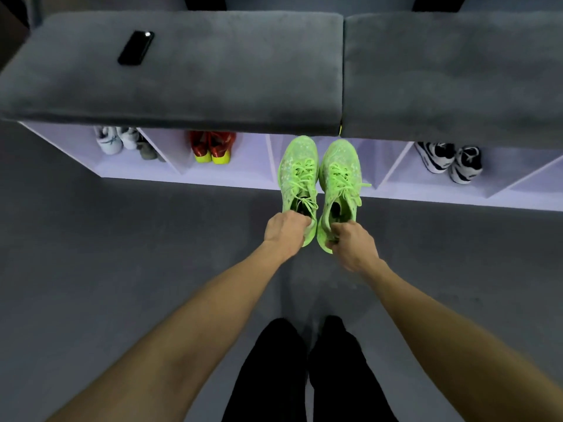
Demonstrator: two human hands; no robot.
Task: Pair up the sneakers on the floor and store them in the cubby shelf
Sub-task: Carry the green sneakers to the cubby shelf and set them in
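I hold two neon green sneakers side by side, toes pointing into the white cubby shelf (231, 178). My left hand (286, 231) grips the heel of the left green sneaker (298, 175). My right hand (350, 245) grips the heel of the right green sneaker (339, 178). Their toes reach the mouth of the middle cubby, under the bench edge. Other cubbies hold a white pair (117, 140), a red pair with yellow heels (211, 147), and a white-and-black pair (451, 161).
A grey cushioned bench top (213, 71) covers the shelf, with a black phone (136, 47) lying on its left part. Grey carpet floor (122, 239) spreads in front. My legs in black trousers (304, 376) stand at the bottom of the view.
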